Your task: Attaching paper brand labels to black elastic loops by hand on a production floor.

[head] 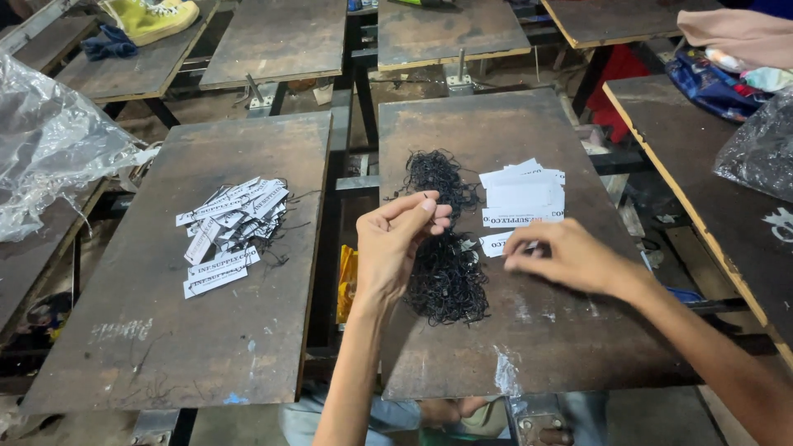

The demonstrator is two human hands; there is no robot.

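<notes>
The left hand (pixel 398 241) is raised above the near end of a heap of black strings (pixel 444 239), fingers bent narrow with the tips drawn together; whether a string is pinched between them cannot be told. The right hand (pixel 564 256) lies low on the right board (pixel 529 330), fingers curled close on a white tag (pixel 496 244) at the bottom edge of a stack of tags (pixel 524 196). That stack sits just right of the strings, touching their edge, on the far half of the same board.

On the left board (pixel 165 347) lies a loose pile of strung tags (pixel 231 223), fanned out with thin black threads trailing off to the right; two more tags lie flat just below it. The two boards stand apart with a dark gap between them, where something yellow (pixel 347 281) shows below.

Further boards (pixel 277 41) stand behind. One at far left carries a yellow shoe (pixel 153 16) and a blue cloth (pixel 107 41). Crumpled clear plastic (pixel 49 140) hangs over the left edge, near the strung tags but not touching them. At right, a long table (pixel 702 149) holds folded cloth (pixel 735 33) and a dark plastic bag (pixel 764 149), well apart from the hands. Nothing lies between the hands and the strings or tags
</notes>
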